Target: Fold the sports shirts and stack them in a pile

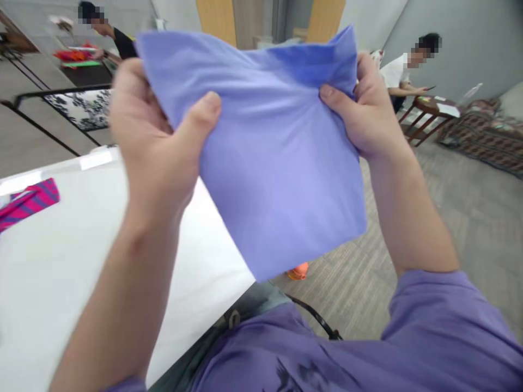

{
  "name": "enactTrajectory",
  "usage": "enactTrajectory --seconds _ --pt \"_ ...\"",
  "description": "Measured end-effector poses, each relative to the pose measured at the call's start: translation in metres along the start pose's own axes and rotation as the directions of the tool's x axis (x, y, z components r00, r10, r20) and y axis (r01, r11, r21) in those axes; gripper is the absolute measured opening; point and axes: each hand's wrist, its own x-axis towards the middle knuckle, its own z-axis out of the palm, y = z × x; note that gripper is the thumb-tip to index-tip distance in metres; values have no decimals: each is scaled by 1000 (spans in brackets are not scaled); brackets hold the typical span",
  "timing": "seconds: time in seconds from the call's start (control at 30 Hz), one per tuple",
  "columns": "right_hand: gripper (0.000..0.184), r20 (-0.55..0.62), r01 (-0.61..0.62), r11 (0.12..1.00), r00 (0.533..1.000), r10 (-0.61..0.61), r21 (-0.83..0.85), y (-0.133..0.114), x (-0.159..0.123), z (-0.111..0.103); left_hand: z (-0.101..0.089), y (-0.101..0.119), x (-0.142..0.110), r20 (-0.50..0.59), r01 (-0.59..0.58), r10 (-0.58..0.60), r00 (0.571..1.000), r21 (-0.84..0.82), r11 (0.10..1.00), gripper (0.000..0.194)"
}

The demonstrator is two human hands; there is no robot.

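A folded lavender-blue cloth point(278, 163) hangs in the air in front of me, held up by its two top corners. My left hand point(157, 147) pinches the upper left corner, thumb pressed on the front of the fabric. My right hand point(365, 111) grips the upper right corner, thumb over the front and fingers behind. The cloth's lower corner points down above the edge of a white table point(81, 272).
A pink and purple striped cloth point(28, 202) lies at the table's left edge. An orange object point(299, 270) sits on the carpet below. One person stands at the back left by a dark table point(87, 71); another sits at a wooden table point(429, 106) at the right.
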Motion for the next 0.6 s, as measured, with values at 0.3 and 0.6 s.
enactTrajectory --seconds 0.3,0.6 --pt "87 131 -252 771 909 396 -585 238 31 -1 121 -179 -47 178 390 -568 803 565 727 91" --pt "76 376 -73 726 817 437 -684 271 -41 52 167 -120 -180 722 -184 -233 651 448 875 97"
